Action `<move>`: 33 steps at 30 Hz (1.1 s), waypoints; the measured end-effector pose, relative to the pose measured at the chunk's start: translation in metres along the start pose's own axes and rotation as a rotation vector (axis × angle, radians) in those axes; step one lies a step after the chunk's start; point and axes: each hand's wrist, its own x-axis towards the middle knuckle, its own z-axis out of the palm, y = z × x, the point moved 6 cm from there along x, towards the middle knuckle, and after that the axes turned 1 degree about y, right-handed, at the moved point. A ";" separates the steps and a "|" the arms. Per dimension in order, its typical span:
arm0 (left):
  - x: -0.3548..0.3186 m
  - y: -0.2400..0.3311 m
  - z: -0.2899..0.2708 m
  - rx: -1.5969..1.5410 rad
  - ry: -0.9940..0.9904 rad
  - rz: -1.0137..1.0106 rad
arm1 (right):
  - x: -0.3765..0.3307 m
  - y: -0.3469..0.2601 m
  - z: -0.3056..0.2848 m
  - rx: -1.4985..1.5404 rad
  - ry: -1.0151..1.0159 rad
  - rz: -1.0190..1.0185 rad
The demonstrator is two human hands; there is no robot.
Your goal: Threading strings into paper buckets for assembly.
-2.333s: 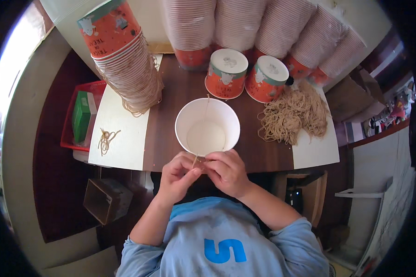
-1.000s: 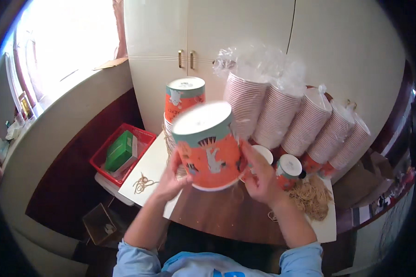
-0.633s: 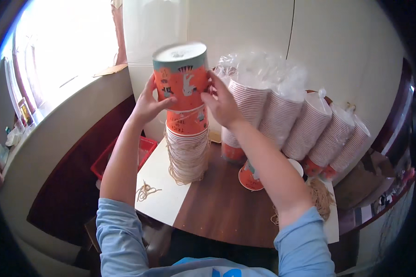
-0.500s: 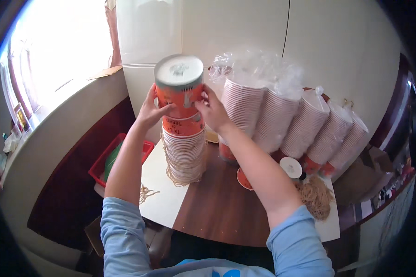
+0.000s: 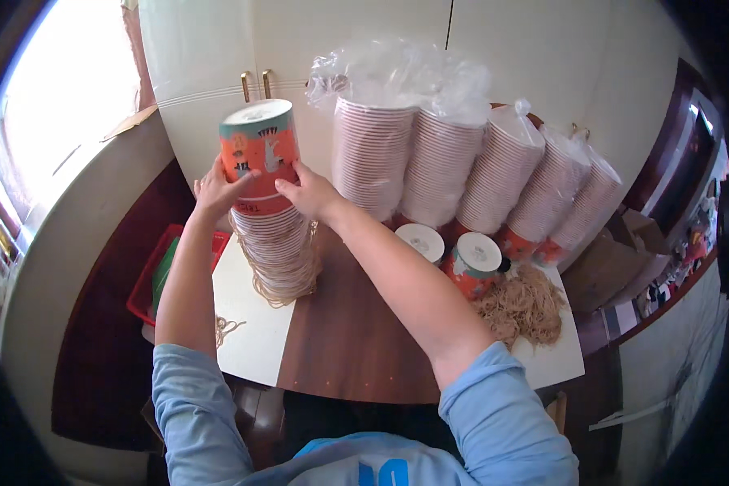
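**Inverted cup held on top of the stack**

The left hand (image 5: 219,190) and right hand (image 5: 308,193) grip one orange cup (image 5: 259,150) from opposite sides, fingers closed around its wall. The cup is upside down, base upward, and sits on top of the stack (image 5: 277,247) of like cups, which stands near the table's (image 5: 356,340) far left corner. Gripping from both sides keeps the cup centred over the tall stack, which looks liable to lean. Loops of tan string hang from the stacked rims and spread at the foot of the stack.

A white sheet (image 5: 247,324) covers the left part of the table under the stack; a small string loop (image 5: 225,328) lies at its left edge. Off the left edge sits a red tray (image 5: 150,279) with green contents.

Along the far edge, sleeves of nested cups in clear plastic bags (image 5: 462,154) lean against the cabinet doors, well apart from the hands. In front of them two inverted cups (image 5: 449,255) stand side by side. A pile of tan string (image 5: 522,308) lies near the table's right edge, just beside these cups, within reach of the right arm.
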 end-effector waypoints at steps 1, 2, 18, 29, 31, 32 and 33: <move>-0.004 0.003 0.010 -0.024 0.021 0.024 | -0.004 0.022 0.000 0.016 -0.089 0.016; -0.013 -0.003 0.017 -0.043 0.047 0.033 | -0.011 0.029 0.007 0.039 -0.194 0.029; -0.269 -0.001 0.157 -0.804 -0.121 0.018 | -0.226 0.106 -0.136 -0.689 0.079 0.025; -0.305 0.034 0.180 -0.937 -0.260 -0.249 | -0.392 0.162 -0.084 1.254 0.111 0.921; -0.305 0.026 0.182 -0.902 -0.268 -0.291 | -0.410 0.172 -0.091 0.801 0.174 1.119; -0.305 0.028 0.181 -0.857 -0.291 -0.268 | -0.414 0.178 -0.104 0.490 0.190 1.067; -0.304 0.032 0.180 -0.812 -0.313 -0.244 | -0.410 0.177 -0.125 0.137 0.163 0.887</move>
